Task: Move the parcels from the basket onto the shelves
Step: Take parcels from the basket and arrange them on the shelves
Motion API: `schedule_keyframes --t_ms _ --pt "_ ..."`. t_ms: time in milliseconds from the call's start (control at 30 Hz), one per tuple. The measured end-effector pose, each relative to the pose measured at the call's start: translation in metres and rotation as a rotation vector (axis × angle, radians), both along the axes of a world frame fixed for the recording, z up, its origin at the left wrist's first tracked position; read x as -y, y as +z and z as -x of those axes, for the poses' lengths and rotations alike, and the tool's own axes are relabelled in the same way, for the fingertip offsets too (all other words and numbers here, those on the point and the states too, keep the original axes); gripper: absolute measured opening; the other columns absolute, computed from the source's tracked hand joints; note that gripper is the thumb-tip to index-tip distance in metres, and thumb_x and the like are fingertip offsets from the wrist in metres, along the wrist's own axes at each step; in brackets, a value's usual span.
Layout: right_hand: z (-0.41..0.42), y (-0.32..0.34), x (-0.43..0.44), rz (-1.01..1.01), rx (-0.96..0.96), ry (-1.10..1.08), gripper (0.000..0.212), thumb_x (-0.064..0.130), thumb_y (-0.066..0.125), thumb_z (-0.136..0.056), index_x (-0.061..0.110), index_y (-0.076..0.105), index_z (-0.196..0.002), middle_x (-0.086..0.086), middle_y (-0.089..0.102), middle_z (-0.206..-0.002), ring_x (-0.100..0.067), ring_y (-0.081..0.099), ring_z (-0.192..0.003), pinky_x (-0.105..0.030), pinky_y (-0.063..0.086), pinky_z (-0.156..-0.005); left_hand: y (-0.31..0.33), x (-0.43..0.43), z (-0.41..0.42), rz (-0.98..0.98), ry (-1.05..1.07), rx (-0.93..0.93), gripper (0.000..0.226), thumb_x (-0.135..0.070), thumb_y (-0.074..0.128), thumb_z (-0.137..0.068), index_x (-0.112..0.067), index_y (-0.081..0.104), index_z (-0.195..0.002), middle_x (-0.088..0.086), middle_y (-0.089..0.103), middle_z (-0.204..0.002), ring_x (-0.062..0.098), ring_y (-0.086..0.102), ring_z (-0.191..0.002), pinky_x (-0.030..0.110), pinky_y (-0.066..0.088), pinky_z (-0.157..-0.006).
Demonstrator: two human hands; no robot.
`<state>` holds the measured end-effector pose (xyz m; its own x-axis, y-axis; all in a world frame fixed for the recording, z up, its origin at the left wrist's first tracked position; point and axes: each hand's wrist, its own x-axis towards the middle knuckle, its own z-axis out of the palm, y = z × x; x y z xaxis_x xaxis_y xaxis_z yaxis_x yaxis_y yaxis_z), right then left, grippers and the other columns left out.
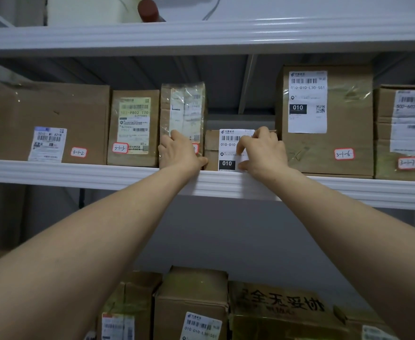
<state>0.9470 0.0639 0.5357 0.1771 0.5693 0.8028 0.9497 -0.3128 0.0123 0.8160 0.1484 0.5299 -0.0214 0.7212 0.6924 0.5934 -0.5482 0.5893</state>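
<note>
A white middle shelf holds a row of brown boxes. From the left come a big box, a box with a yellow label, a thin box in shiny tape, a small box set low, a tall box and an end box at the right. The top shelf holds a brown round thing. Lower boxes stand below.

Parcel storeroom, white metal shelves carrying labelled cardboard parcels, handwritten number stickers marking slots
</note>
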Motion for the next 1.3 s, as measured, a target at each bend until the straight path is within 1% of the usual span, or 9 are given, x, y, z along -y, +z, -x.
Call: schedule_keyframes --t_ms 267,400,467,633,733,900,1000,1133,1300 --pt "0.004 0.002 -0.003 -0.045 0.007 0.041 0.030 0.031 0.066 -0.088 0.025 0.058 -0.117 -0.008 0.043 -0.125 -0.029 0.039 -0.120 -0.038 0.030 -0.098 -0.001 0.002 0.007 -0.001 -0.021 0.035 0.083 -0.036 0.072 -0.082 -0.006 0.023 -0.142 0.018 0.030 -0.142 0.034 0.033 -0.131 0.040 0.033 -0.104" --pt "0.039 0.001 -0.010 -0.119 0.107 0.174 0.029 0.025 0.064 -0.090 0.023 0.056 -0.118 -0.007 0.045 -0.125 -0.027 0.040 -0.117 -0.037 0.031 -0.095 0.000 0.001 0.036 -0.086 -0.003 0.074 0.061 -0.027 0.058 -0.091 -0.006 0.028 -0.140 0.017 0.032 -0.140 0.034 0.037 -0.127 0.041 0.036 -0.101" --pt "0.064 0.000 -0.017 -0.132 0.113 0.270 0.028 0.022 0.063 -0.090 0.022 0.057 -0.118 -0.006 0.045 -0.124 -0.027 0.041 -0.116 -0.036 0.031 -0.095 -0.002 -0.003 0.058 -0.101 0.039 0.070 0.058 -0.022 0.052 -0.092 -0.007 0.027 -0.142 0.016 0.030 -0.142 0.034 0.036 -0.128 0.041 0.035 -0.101" --pt "0.125 -0.009 -0.049 -0.094 0.111 0.427 0.026 0.014 0.059 -0.091 0.020 0.059 -0.116 -0.006 0.043 -0.127 -0.026 0.040 -0.119 -0.038 0.042 -0.090 -0.009 -0.029 0.124 -0.100 0.133 0.057 0.054 -0.022 0.057 -0.090 -0.009 0.033 -0.137 0.016 0.028 -0.139 0.033 0.030 -0.129 0.038 0.034 -0.100" --pt "0.160 -0.009 -0.074 -0.105 0.105 0.415 0.026 0.016 0.059 -0.091 0.021 0.058 -0.117 -0.004 0.042 -0.128 -0.025 0.041 -0.119 -0.039 0.045 -0.086 -0.009 -0.055 0.167 -0.076 0.150 0.046 0.060 -0.022 0.061 -0.088 -0.010 0.032 -0.139 0.016 0.023 -0.142 0.034 0.026 -0.131 0.040 0.036 -0.099" --pt "0.204 -0.003 -0.116 -0.117 0.085 0.297 0.033 0.011 0.061 -0.090 0.018 0.054 -0.122 -0.006 0.040 -0.132 -0.027 0.039 -0.122 -0.034 0.040 -0.079 0.000 -0.101 0.228 -0.033 0.154 0.043 0.073 -0.027 0.066 -0.085 -0.014 0.026 -0.145 0.019 0.023 -0.143 0.035 0.026 -0.132 0.040 0.033 -0.103" --pt "0.218 0.000 -0.131 -0.107 0.064 0.214 0.028 0.017 0.065 -0.088 0.014 0.055 -0.114 -0.009 0.040 -0.130 -0.029 0.038 -0.121 -0.035 0.040 -0.082 0.006 -0.121 0.254 0.025 0.134 0.061 0.081 -0.034 0.070 -0.082 -0.015 0.024 -0.145 0.020 0.024 -0.143 0.035 0.026 -0.133 0.038 0.031 -0.104" --pt "0.228 0.006 -0.141 -0.077 0.035 0.068 0.027 0.019 0.067 -0.086 0.017 0.057 -0.111 -0.009 0.039 -0.129 -0.030 0.034 -0.123 -0.043 0.037 -0.094 0.007 -0.144 0.274 0.129 0.133 0.038 0.103 -0.048 0.074 -0.075 -0.015 0.012 -0.151 0.022 0.024 -0.145 0.038 0.027 -0.133 0.041 0.030 -0.107" --pt "0.233 0.007 -0.150 -0.039 -0.037 0.001 0.026 0.015 0.063 -0.090 0.018 0.055 -0.115 -0.009 0.039 -0.128 -0.030 0.033 -0.124 -0.045 0.032 -0.096 0.006 -0.157 0.279 0.153 0.110 0.045 0.112 -0.045 0.081 -0.069 -0.012 0.011 -0.150 0.021 0.025 -0.144 0.036 0.026 -0.134 0.041 0.029 -0.107"
